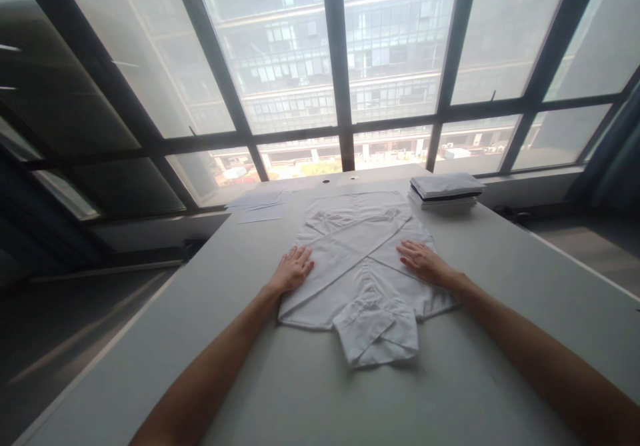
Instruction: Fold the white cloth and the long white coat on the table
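A white garment (345, 259) lies spread on the pale table (280, 393), its long sleeves folded crosswise over the body. Its narrower gathered end, with a small folded flap, points toward me. My left hand (293, 269) rests flat on the garment's left edge, fingers spread and pointing away from me. On the right side of the cloth lies my right hand (423, 261), palm down, fingers stretched toward the middle. Neither hand grips the fabric.
Behind the garment on the right sits a stack of folded white cloth (445, 189) with a dark layer in it. Several thin white sheets (260, 206) lie at the back left. Large windows (290, 46) rise beyond the table's far edge.
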`<state>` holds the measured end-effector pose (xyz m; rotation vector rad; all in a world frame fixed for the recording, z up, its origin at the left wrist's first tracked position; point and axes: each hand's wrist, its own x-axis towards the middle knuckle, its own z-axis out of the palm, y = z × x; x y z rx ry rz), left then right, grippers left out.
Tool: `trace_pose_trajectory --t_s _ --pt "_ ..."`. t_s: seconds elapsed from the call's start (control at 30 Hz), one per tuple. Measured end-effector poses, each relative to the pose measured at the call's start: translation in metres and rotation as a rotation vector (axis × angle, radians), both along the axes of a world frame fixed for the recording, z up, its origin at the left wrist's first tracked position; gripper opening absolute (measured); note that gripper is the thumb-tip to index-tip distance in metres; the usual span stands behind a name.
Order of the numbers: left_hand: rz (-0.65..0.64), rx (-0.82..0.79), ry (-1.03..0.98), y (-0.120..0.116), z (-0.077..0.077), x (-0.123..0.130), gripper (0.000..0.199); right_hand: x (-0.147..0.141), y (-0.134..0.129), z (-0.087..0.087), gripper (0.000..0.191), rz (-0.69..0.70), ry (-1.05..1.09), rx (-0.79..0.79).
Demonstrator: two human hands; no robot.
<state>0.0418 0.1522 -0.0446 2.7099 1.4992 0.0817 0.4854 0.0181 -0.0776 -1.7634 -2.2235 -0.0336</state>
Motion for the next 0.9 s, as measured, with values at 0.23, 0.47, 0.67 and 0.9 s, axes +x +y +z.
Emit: trace_pose_trajectory --t_s 0.23,0.47,0.67,0.9 --pt "0.076 -0.055 0.037 -0.020 0.009 0.001 0.061 0.007 0.003 0.008 0.057 0.068 -0.012 -0.054" --pt "-0.205 0.150 -0.089 -0.039 0.004 0.025 0.054 0.006 0.004 0.007 0.056 0.054 -0.007 -0.030" --pt "-0.387 -0.026 -0.040 -0.050 0.007 0.035 0.054 0.005 0.004 0.005 0.058 0.050 -0.011 -0.016" --pt "-0.348 0.041 -0.065 -0.046 0.010 0.034 0.052 0.005 0.003 0.005 0.057 0.036 -0.011 -0.022"
